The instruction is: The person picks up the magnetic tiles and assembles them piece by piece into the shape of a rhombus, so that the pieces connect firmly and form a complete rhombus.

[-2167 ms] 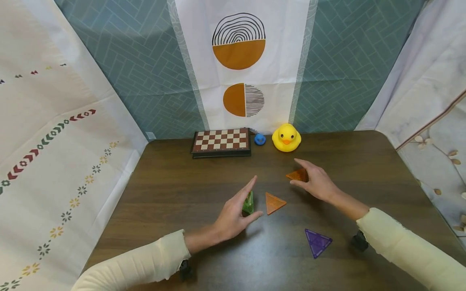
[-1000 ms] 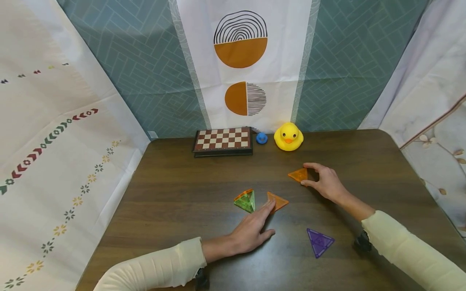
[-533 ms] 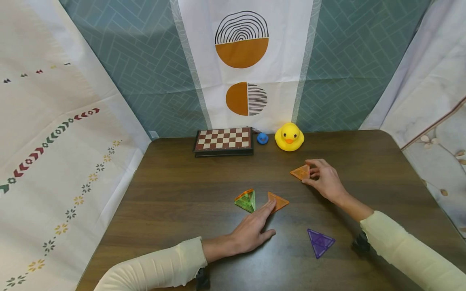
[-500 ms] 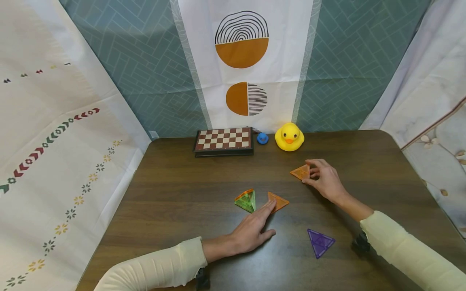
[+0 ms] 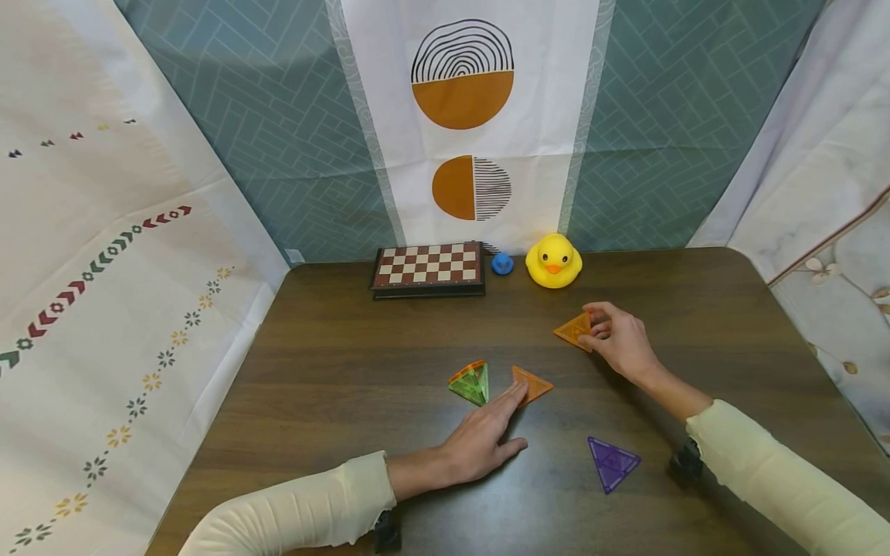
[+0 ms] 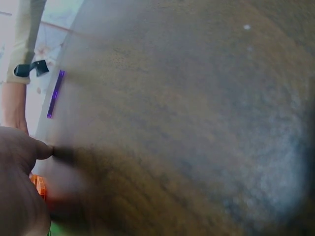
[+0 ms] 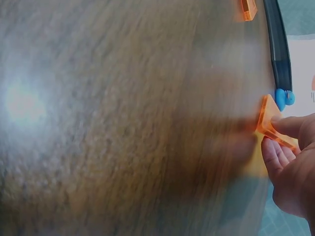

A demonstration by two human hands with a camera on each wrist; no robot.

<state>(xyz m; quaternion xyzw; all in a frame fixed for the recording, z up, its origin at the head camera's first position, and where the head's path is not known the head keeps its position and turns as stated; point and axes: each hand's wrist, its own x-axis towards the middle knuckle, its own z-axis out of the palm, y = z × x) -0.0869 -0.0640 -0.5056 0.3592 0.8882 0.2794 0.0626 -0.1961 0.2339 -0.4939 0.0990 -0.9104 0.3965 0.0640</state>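
Between the thumb and fingers of my right hand (image 5: 621,344) is a translucent orange triangular magnetic tile (image 5: 573,330), gripped by its right side; in the right wrist view that tile (image 7: 269,123) appears tilted. My left hand (image 5: 482,442) lies with its fingers extended, fingertips touching the left edge of a second orange triangular tile (image 5: 534,386) on the table. Left of those fingertips stands a small group of green and orange triangular tiles (image 5: 470,384), partly joined at their edges. A purple triangular tile (image 5: 612,464) lies flat nearer the front, between the two forearms.
Along the back of the brown wooden table (image 5: 334,347) sit a folded checkered chessboard box (image 5: 427,269), a small blue toy (image 5: 502,264) and a yellow rubber duck (image 5: 553,262). Patterned cloths hang behind and at both sides.
My left hand has moved from around the green tile group to the right, onto the near orange tile. My right hand has closed on the far orange tile and shifted it slightly.
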